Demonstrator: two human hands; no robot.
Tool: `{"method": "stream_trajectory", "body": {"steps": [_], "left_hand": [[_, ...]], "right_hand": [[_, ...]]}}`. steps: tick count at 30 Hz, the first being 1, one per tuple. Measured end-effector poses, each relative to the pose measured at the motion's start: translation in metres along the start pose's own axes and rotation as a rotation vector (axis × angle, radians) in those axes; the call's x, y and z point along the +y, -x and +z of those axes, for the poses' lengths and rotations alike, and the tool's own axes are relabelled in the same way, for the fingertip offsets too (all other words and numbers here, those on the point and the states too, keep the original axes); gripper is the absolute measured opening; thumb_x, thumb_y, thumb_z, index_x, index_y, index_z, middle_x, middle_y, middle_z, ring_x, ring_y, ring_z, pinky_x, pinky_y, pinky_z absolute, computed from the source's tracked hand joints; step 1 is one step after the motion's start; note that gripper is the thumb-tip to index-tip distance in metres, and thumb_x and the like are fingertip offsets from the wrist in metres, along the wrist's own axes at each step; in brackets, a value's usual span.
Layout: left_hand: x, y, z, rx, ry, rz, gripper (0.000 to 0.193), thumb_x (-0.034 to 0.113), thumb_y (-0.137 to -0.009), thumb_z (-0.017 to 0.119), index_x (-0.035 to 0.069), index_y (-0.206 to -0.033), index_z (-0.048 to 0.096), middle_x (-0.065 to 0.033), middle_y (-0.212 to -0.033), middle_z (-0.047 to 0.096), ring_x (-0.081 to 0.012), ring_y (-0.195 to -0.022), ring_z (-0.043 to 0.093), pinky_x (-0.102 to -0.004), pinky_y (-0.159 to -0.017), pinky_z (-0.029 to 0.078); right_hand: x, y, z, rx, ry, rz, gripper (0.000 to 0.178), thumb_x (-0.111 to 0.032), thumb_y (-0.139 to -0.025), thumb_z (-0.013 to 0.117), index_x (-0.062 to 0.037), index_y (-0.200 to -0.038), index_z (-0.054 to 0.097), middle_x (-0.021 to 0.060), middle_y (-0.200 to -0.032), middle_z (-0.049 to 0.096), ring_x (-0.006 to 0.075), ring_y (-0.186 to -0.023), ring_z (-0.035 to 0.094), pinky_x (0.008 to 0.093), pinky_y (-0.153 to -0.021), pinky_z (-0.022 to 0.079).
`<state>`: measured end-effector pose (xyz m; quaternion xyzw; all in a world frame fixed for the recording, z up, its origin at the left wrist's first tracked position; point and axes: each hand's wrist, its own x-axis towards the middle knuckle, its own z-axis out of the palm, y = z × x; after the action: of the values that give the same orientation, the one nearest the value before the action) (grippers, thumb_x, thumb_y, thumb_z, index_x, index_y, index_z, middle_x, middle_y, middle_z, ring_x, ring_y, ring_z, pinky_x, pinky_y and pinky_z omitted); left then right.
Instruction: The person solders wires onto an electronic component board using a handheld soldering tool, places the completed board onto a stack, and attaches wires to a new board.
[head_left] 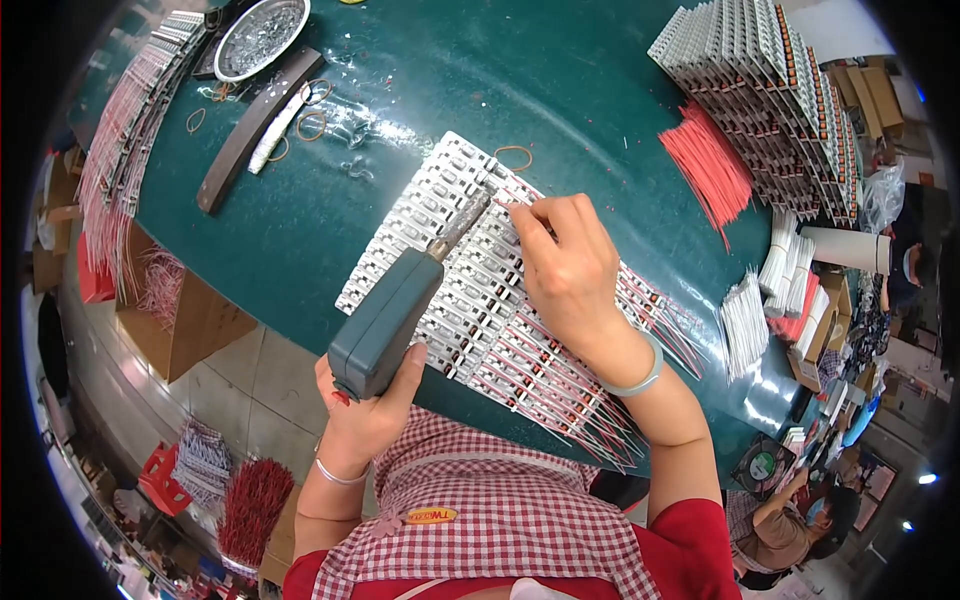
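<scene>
A dark green soldering gun [388, 315] is held in my left hand [368, 425], its grey metal barrel slanting up and away over a panel of small white sockets [415, 225]. The barrel's end lies over the panel's far right part, close to the fingertips of my right hand [572, 268]. That hand is closed in a pinch on a thin reddish wire [506, 203], mostly hidden by the fingers. Red and white wires [600, 415] trail from the panel's near right part, beyond the table's near edge.
Tall stacked panels [765, 100] stand far right beside a fan of red wires [705, 165]. White wire bundles [742, 325] lie nearer. At far left are wired panels [150, 110], a metal dish [262, 40], a dark curved bar [255, 130] and rubber bands [311, 125]. A cardboard box [190, 315] sits below the table.
</scene>
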<state>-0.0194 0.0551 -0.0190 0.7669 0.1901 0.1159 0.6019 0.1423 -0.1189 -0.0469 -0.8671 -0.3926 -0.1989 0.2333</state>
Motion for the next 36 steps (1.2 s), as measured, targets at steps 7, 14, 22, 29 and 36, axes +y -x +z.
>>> {"method": "stream_trajectory", "body": {"steps": [7, 14, 22, 29, 36], "left_hand": [[-0.001, 0.000, 0.000, -0.028, -0.045, 0.028, 0.019, -0.002, -0.080, 0.075, -0.003, -0.097, 0.068, -0.0086, -0.083, 0.068, -0.0149, -0.068, 0.063, -0.0283, -0.063, 0.050], [-0.007, 0.008, -0.007, -0.028, -0.071, 0.019, 0.021, -0.001, -0.080, 0.076, -0.003, -0.099, 0.069, -0.0083, -0.082, 0.069, -0.0145, -0.066, 0.063, -0.0280, -0.062, 0.051], [-0.015, 0.011, -0.006, -0.049, 0.011, 0.074, 0.032, -0.007, -0.086, 0.069, -0.004, -0.117, 0.062, -0.0058, -0.084, 0.064, -0.0079, -0.056, 0.052, -0.0231, -0.049, 0.040], [-0.011, 0.008, -0.004, 0.190, 0.204, -0.145, 0.039, -0.010, -0.086, 0.063, -0.008, -0.124, 0.055, -0.0142, -0.114, 0.065, -0.0078, -0.050, 0.046, -0.0230, -0.042, 0.034], [-0.018, -0.002, -0.002, 0.213, 0.200, -0.041, 0.033, -0.004, -0.090, 0.064, -0.008, -0.122, 0.057, -0.0117, -0.089, 0.064, -0.0080, -0.048, 0.046, -0.0230, -0.041, 0.032]], "right_hand": [[-0.001, 0.002, 0.000, -0.013, 0.011, -0.001, 0.026, -0.001, -0.071, 0.067, 0.0021, -0.097, 0.069, 0.0078, -0.088, 0.057, 0.0237, -0.082, 0.057, 0.0339, -0.067, 0.048], [-0.004, 0.000, 0.001, -0.033, 0.004, -0.003, 0.024, -0.001, -0.072, 0.067, 0.0025, -0.096, 0.068, 0.0079, -0.087, 0.057, 0.0239, -0.082, 0.057, 0.0339, -0.067, 0.048], [0.003, -0.001, -0.009, -0.037, 0.057, 0.008, 0.023, -0.005, -0.068, 0.064, 0.0013, -0.090, 0.064, 0.0091, -0.085, 0.054, 0.0257, -0.081, 0.056, 0.0349, -0.065, 0.049], [0.024, -0.001, -0.021, 0.045, 0.074, 0.087, 0.018, -0.007, -0.070, 0.062, 0.0015, -0.086, 0.061, 0.0125, -0.090, 0.054, 0.0277, -0.090, 0.055, 0.0351, -0.069, 0.051], [0.128, 0.022, -0.052, 0.136, 0.548, 0.274, 0.018, -0.008, -0.073, 0.062, -0.0003, -0.089, 0.063, 0.0109, -0.091, 0.055, 0.0266, -0.091, 0.055, 0.0356, -0.071, 0.050]]}}
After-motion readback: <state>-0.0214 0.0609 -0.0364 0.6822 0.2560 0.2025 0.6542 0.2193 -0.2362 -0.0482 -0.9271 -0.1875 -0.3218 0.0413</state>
